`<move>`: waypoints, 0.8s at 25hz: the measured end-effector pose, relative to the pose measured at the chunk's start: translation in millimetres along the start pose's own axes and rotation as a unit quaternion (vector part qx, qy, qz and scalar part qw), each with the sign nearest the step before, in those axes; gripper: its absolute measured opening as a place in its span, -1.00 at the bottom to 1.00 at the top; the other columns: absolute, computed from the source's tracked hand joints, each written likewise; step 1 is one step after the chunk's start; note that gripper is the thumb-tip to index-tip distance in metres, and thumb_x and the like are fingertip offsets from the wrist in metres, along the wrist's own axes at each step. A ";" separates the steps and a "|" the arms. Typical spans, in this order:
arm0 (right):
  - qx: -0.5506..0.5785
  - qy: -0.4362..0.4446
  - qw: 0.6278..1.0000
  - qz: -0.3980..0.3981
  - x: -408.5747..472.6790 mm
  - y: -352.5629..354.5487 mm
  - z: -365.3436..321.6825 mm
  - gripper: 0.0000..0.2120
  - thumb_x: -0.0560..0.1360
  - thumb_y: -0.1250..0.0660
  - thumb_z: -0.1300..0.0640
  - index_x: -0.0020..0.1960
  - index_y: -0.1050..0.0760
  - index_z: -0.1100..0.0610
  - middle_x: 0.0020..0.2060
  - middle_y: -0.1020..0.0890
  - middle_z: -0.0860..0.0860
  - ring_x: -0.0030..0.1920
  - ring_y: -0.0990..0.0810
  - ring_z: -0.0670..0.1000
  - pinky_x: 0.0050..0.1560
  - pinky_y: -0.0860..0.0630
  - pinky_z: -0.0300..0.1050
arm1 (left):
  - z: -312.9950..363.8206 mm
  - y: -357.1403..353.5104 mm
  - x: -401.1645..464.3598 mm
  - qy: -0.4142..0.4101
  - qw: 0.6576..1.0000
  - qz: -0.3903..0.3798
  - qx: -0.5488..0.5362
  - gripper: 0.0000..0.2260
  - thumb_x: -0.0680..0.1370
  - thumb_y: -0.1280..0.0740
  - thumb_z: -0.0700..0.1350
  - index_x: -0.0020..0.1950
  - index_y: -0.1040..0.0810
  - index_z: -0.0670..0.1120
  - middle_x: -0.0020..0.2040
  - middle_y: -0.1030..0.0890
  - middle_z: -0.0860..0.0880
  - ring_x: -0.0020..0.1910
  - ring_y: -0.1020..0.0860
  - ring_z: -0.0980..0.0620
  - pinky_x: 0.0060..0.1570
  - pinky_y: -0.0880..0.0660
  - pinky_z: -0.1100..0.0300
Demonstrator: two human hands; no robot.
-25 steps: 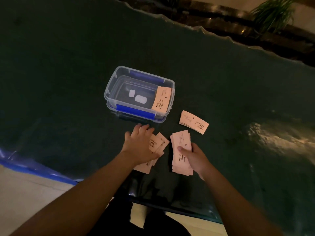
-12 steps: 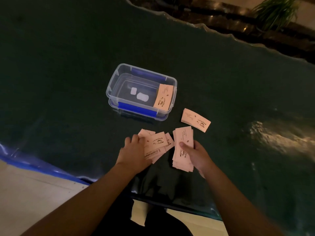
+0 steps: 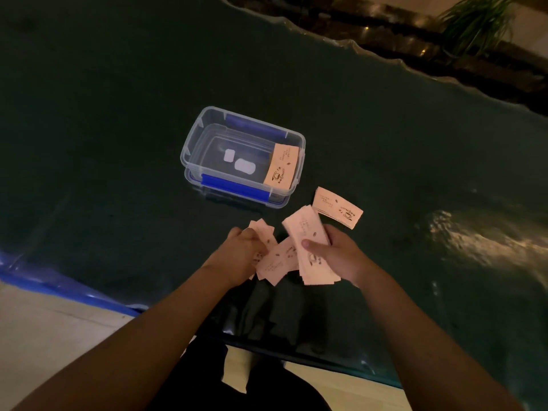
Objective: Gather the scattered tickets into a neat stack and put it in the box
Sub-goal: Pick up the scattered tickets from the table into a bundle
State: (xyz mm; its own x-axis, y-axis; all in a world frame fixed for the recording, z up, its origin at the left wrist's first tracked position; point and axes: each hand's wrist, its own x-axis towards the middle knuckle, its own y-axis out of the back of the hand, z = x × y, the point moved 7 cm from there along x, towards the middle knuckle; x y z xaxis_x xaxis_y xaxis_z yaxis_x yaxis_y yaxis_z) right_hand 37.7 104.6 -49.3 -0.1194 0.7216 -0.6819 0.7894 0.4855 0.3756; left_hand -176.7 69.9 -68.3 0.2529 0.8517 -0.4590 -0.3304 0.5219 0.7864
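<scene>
The right hand [image 3: 335, 253] gripped a squared ticket stack [image 3: 310, 247], thumb pressed on top. The left hand [image 3: 240, 250], fingers curled, gathered loose tickets [image 3: 275, 259] just beside it. Beyond both hands stood the open box [image 3: 207, 134], one ticket [image 3: 281, 167] inside; another small pile [image 3: 336, 206] lay near the right hand.

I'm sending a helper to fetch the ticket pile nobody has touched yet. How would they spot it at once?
Start at the clear plastic box with blue clips on the dark green table. Just off its near right corner lies a small pile of pink paper tickets, flat on the table. Unlike the other tickets, it is in neither hand and outside the box.
</scene>
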 end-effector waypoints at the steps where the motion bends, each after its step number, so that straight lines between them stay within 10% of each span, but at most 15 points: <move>1: -0.036 0.001 0.999 -0.032 0.6 -7.2 -0.1 -0.45 0.58 -0.48 -0.06 0.51 -0.43 -0.01 0.25 -0.62 -0.09 0.14 -0.60 -0.05 -0.01 -0.54 -0.10 | 3.8 1.1 2.5 -0.023 1.000 0.005 -0.003 -0.55 0.55 -0.45 -0.14 0.43 -0.54 0.11 0.49 -0.41 0.03 0.47 -0.28 -0.07 0.45 -0.34 -0.06; 7: -0.185 0.044 0.977 -0.093 10.8 -15.2 -9.0 -0.32 0.57 -0.49 -0.03 0.62 -0.32 -0.07 0.63 -0.33 -0.04 0.59 -0.34 0.14 0.51 -0.43 0.27 | -1.7 1.1 6.5 0.042 0.990 0.067 -0.120 -0.40 0.48 -0.52 -0.10 0.49 -0.40 0.06 0.49 -0.36 0.01 0.46 -0.36 0.00 0.41 -0.39 0.01; 13: -0.253 0.031 0.958 -0.132 14.6 -15.7 -1.3 -0.36 0.52 -0.52 -0.11 0.51 -0.32 -0.30 0.35 -0.36 -0.04 0.41 -0.48 0.12 0.44 -0.48 0.24 | 0.0 -16.6 -21.2 0.097 0.970 0.138 -0.173 -0.42 0.46 -0.52 -0.13 0.46 -0.43 -0.09 0.39 -0.50 -0.08 0.33 -0.43 -0.05 0.32 -0.36 0.12; 20: -0.342 0.070 0.922 -0.165 12.7 -13.3 14.4 -0.17 0.49 -0.54 -0.10 0.63 -0.19 -0.31 0.56 -0.32 -0.06 0.61 -0.20 0.06 0.57 -0.28 0.25 | 13.4 -25.3 -19.4 0.113 0.960 0.145 -0.213 -0.48 0.52 -0.49 -0.18 0.45 -0.44 -0.08 0.36 -0.55 -0.09 0.31 -0.47 -0.06 0.25 -0.41 0.13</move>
State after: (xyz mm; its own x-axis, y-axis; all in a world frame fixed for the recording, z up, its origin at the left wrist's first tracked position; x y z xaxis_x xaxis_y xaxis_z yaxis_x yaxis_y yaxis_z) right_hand 34.4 100.2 -72.0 -0.4005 0.5119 -0.7600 0.1364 0.8535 0.5030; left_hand -161.1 39.5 -73.8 -0.0932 0.9274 -0.3623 -0.7117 0.1924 0.6756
